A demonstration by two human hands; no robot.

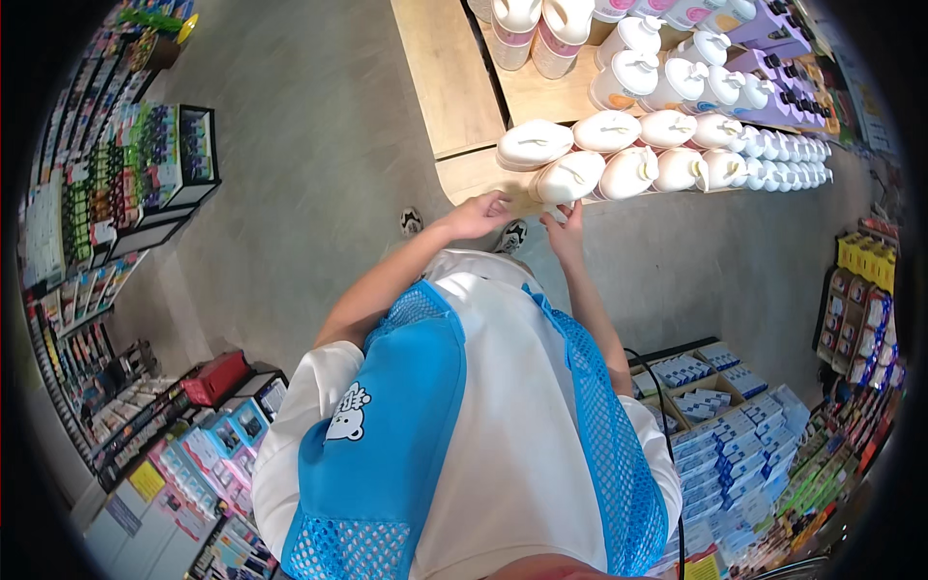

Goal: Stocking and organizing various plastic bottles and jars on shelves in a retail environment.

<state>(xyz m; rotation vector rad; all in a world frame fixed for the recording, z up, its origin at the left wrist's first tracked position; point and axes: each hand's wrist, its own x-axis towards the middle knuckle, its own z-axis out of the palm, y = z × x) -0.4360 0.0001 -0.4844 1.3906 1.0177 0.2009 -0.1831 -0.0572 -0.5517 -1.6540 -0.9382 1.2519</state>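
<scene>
My left hand (480,215) is by the front corner of a wooden display table (464,177), its fingers curled. Whether anything lies within those fingers cannot be made out. Just to its right, my right hand (564,230) has thumb and forefinger apart, fingertips close below the nearest white pump bottle (571,177). Contact with that bottle is unclear. Behind it stands another white bottle (535,141), and a second one (628,174) is beside it on the right. These bottles form two rows along the table's front edge, seen from above.
Taller stepped shelving holds handled white jugs (558,36), pump bottles (625,76) and purple boxes (772,90). Stocked shelves (138,174) stand at left. Stacked blue-and-white boxes (739,442) are at lower right, near a black cable (663,420). Grey floor (290,145) separates the displays.
</scene>
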